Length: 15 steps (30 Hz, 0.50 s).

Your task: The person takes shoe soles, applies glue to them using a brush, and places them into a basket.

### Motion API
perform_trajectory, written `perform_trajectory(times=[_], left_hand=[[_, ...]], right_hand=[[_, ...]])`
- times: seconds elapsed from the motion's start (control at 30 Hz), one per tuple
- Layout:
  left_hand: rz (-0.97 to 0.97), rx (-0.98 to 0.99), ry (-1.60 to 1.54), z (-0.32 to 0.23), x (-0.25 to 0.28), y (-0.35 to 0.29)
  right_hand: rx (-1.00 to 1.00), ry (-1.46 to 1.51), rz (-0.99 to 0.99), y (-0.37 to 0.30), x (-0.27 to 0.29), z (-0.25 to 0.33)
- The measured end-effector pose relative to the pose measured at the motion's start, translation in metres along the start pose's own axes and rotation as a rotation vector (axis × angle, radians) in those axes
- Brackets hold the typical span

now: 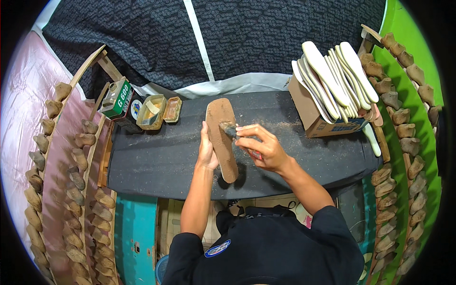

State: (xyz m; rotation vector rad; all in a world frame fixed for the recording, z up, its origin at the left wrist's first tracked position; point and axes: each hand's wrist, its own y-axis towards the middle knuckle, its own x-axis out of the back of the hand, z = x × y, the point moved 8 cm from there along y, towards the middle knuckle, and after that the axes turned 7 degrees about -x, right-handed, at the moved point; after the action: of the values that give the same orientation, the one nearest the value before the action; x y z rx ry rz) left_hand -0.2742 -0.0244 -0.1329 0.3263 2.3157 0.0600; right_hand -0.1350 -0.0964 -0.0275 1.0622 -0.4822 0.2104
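Observation:
My left hand (206,151) grips a brown shoe sole (221,142) by its left side, thumb along the edge and the fingers hidden behind it. The sole is held up above the black-covered table, its rough brown face toward me. In my right hand (262,146) is a short brush (230,129), dark near the fingers and paler at its bristles. The bristle end meets the upper middle of the sole. A bit of red shows at my right palm; what it belongs to I cannot make out.
On the table's (166,161) left stand a green and black tin can (124,102) and two small plastic tubs (153,112). A cardboard box (304,107) full of cream soles (327,78) sits at right. Racks of wooden shoe lasts (76,178) flank both sides. Brown crumbs dot the cloth.

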Motion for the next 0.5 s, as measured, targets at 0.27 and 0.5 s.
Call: perform_trajectory(times=[0.27,0.5], left_hand=[[-0.032,-0.114,-0.097,-0.019,0.002,0.009],[0.007,-0.137,-0.221,-0.027,0.014,0.015]], right_hand=[[-0.023,0.099,0.102,-0.027,-0.019,0.020],[-0.054,0.197,0.208,-0.049,-0.020,0.022]])
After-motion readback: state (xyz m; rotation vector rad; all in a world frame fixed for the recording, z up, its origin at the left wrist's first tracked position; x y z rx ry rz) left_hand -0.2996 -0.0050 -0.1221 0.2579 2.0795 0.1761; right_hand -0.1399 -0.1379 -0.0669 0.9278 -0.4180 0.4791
